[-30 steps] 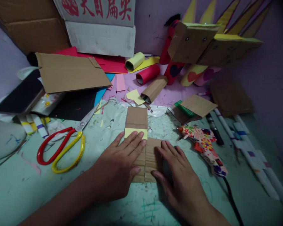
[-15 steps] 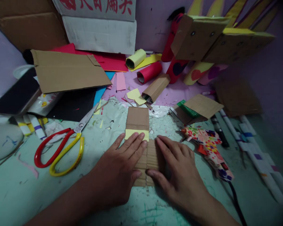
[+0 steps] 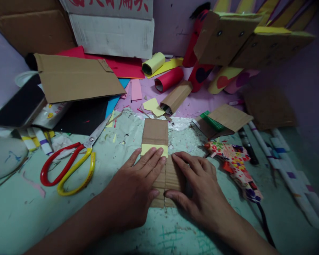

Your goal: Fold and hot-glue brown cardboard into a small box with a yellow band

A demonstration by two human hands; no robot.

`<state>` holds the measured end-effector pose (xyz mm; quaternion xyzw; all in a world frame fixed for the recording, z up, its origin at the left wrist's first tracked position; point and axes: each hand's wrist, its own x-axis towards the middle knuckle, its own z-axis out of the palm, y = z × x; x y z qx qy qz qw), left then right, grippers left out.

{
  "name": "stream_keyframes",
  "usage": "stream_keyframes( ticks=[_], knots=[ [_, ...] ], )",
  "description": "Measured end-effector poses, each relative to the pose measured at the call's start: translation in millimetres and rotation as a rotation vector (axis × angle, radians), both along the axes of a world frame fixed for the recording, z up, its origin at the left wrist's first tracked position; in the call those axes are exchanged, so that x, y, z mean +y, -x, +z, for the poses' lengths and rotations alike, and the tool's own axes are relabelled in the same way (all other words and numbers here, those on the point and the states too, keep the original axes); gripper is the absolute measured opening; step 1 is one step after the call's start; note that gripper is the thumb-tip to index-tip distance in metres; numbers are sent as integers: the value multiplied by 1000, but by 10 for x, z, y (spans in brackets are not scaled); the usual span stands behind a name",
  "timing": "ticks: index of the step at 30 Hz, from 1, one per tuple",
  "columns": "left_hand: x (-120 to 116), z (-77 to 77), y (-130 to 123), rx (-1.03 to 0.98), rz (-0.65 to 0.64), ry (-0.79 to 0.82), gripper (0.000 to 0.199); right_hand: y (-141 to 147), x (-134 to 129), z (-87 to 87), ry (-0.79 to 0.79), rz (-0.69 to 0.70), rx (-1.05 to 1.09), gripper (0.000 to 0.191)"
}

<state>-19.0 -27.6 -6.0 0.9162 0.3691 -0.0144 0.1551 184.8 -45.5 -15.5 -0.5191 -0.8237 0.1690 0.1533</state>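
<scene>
My left hand (image 3: 138, 184) lies flat, fingers stretched, over a brown cardboard piece (image 3: 157, 197) and the yellow strip (image 3: 146, 150) at its far end. Beyond the strip a plain cardboard rectangle (image 3: 156, 131) continues in line. Curved over a second cardboard piece (image 3: 172, 173) is my right hand (image 3: 199, 182), with its thumb low and fingertips high on the piece. These two pieces lie side by side with a thin seam between them. My left palm hides much of the left piece.
Red-and-yellow-handled scissors (image 3: 77, 163) lie at left. On the right are a flower-patterned glue gun (image 3: 235, 159) with a cord, a folded cardboard piece (image 3: 228, 118) and several markers (image 3: 295, 177). Paper tubes (image 3: 168, 79) and cardboard figures (image 3: 228, 39) stand at the back.
My right fingertips have shifted slightly left along the far edge of the right cardboard piece. My left hand stays pressed down; the whole view has moved slightly.
</scene>
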Motion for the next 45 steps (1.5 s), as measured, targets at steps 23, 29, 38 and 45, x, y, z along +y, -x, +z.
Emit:
stream_keyframes(
  ticks=[23, 29, 38, 45],
  knots=[
    [-58, -33, -27, 8, 33, -93, 65, 114, -131, -33, -88, -75, -133, 66],
    [-57, -28, -28, 24, 37, -94, 66, 1, 74, 35, -5, -110, 47, 54],
    [-51, 25, -50, 32, 59, -45, 68, 224, 83, 27, -75, -239, -43, 22],
    [-41, 29, -50, 20, 48, -38, 69, 331, 51, 20, -38, -337, -231, 20]
  ],
)
